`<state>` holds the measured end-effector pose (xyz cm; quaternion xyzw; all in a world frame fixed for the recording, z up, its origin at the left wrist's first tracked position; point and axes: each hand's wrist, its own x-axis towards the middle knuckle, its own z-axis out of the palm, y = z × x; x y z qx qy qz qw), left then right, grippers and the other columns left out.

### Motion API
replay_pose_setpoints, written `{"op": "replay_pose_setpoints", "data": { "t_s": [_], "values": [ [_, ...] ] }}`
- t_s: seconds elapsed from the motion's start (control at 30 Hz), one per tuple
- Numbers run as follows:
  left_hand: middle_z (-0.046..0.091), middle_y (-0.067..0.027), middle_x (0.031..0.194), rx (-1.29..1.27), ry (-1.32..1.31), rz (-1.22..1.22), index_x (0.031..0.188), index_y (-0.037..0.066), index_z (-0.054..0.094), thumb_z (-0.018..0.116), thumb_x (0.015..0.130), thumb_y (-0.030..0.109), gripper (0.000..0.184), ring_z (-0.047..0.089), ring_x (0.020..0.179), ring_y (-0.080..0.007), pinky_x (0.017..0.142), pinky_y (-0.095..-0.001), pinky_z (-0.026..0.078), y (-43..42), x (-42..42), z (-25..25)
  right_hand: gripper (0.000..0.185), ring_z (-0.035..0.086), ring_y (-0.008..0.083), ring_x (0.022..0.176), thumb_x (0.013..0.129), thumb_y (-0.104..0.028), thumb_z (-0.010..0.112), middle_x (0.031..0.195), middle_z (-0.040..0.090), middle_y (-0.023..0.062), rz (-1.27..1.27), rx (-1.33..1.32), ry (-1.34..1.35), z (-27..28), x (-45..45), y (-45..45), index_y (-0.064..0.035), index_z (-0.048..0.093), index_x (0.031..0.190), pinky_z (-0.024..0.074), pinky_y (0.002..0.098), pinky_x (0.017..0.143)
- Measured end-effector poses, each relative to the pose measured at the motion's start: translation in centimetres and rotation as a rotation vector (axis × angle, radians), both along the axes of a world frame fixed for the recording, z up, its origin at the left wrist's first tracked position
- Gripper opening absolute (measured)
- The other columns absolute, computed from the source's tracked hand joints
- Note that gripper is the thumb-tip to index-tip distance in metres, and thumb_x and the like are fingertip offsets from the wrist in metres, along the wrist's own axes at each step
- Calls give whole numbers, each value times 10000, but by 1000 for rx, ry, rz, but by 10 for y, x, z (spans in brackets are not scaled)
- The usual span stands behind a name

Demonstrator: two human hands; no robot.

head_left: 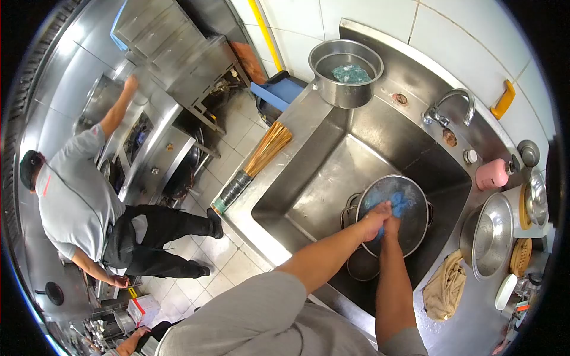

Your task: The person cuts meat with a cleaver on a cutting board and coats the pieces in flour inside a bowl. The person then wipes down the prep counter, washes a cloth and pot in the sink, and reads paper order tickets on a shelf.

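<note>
In the head view, the left hand and the right hand are pressed together, both closed around a crumpled blue cloth. The cloth projects above the hands and shows again below them. Individual finger positions are partly hidden.

The hands and the cloth are positioned over the interior of a round metal pot with side handles. The pot stands inside a rectangular stainless-steel sink, toward the right end of the basin. A smaller round metal vessel lies just beside the pot, partly covered by the left forearm.

On the upper-left corner of the sink surround stands a deep round metal pot containing a blue-green mass. A straw hand broom with a dark wrapped handle lies along the left ledge. A curved chrome faucet is mounted at the back ledge, with a pink bottle farther right. A crumpled tan cloth and a tilted round metal bowl rest on the right-hand counter.

At left, a co-worker in a grey shirt extends one arm toward the metal cooking equipment.
</note>
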<state>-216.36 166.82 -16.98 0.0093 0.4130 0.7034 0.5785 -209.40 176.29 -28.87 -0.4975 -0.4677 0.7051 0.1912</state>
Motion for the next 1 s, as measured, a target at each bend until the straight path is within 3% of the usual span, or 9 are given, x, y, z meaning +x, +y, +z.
{"op": "replay_pose_setpoints", "data": {
  "t_s": [0.13,0.23,0.37,0.43,0.5,0.7,0.83,0.97,1.0],
  "values": [
    [342,-244,1679,-470,1039,-348,1647,-18,265,585,1055,338,761,347,1559,-373,1276,-444,290,-8,-11,22,670,698,308,1066,1022,-544,676,1246,722,132,243,167,-648,106,-25,-32,50,661,1332,533,389,946],
    [402,-325,1615,-661,1307,-399,1607,-109,282,540,1053,436,819,378,1530,-432,1262,-463,315,-7,-3,5,653,666,296,1148,1033,-517,663,1306,695,137,372,291,-775,98,-31,-45,39,636,1375,503,394,1010],
    [490,-345,1545,-564,996,-730,1566,-112,387,453,1069,576,852,457,1476,-448,1216,-495,374,-10,-54,83,636,624,280,1258,1047,-481,646,1386,658,144,249,103,-279,96,-19,-33,25,604,1431,464,401,1096],
    [495,-305,1576,-447,275,-319,1554,-95,415,440,1058,691,929,472,1467,-414,1158,-538,406,-5,-67,60,631,602,272,1313,1055,-462,637,1426,640,147,134,5,39,124,-9,-35,18,587,1460,444,404,1139],
    [490,-270,1596,-367,136,-302,1545,-65,453,417,1045,738,947,474,1463,-387,1170,-560,373,0,-58,28,636,648,266,1201,1065,-509,609,1344,692,148,19,-81,153,155,-15,-54,52,663,1359,485,387,1063],
    [697,-243,1350,-371,351,-478,1319,-32,682,514,1061,625,726,674,1191,-330,997,-485,503,-18,-43,43,521,695,224,1056,1049,-473,646,1137,767,131,9,251,-159,157,-2,-40,11,765,1201,528,383,964],
    [747,-263,964,-388,1119,-517,1067,-6,766,650,1031,376,400,728,946,-329,854,-431,526,-14,-40,65,519,699,244,1046,986,-415,719,1152,759,148,65,-13,-80,162,21,6,40,726,1235,540,422,939],
    [753,-233,1079,-562,1484,-302,1183,22,760,655,1021,263,309,715,999,-315,897,-419,524,-4,-19,17,540,708,311,1118,916,-318,751,1205,745,214,-20,-57,-558,112,35,61,79,689,1276,538,434,963],
    [735,-215,1182,-546,1048,65,1275,43,724,641,1036,270,340,701,1074,-315,949,-411,515,4,-14,-29,569,657,369,1254,921,-332,716,1316,693,270,40,-45,-666,134,28,55,74,669,1317,505,460,1043]
  ]
}}
